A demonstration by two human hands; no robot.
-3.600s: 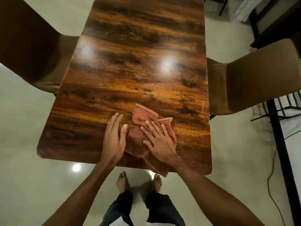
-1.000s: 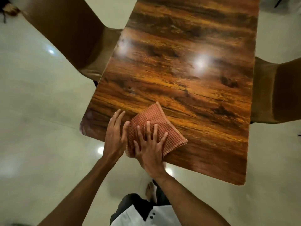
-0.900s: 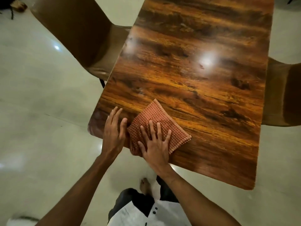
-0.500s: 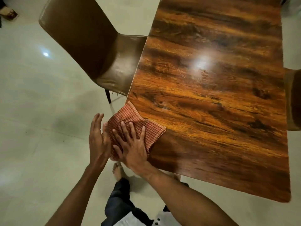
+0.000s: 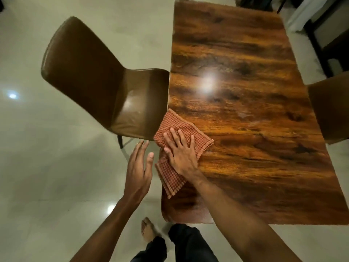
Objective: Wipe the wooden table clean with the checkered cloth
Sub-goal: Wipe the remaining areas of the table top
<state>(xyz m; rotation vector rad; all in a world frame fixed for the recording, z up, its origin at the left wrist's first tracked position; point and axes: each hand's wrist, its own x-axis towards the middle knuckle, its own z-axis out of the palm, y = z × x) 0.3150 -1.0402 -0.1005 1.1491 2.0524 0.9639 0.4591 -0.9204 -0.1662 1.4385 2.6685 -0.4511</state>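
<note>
Presses the checkered cloth [image 5: 171, 122] onto the near left edge of the surface [image 5: 245, 129] with the right hand [image 5: 181, 154], grip open and flat for even pressure, left hand [image 5: 138, 171] open, empty, just beside.

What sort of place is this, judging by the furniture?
Most likely a home dining area: a long wooden table with a brown chair on one side and another chair opposite, on a glossy floor.
</note>
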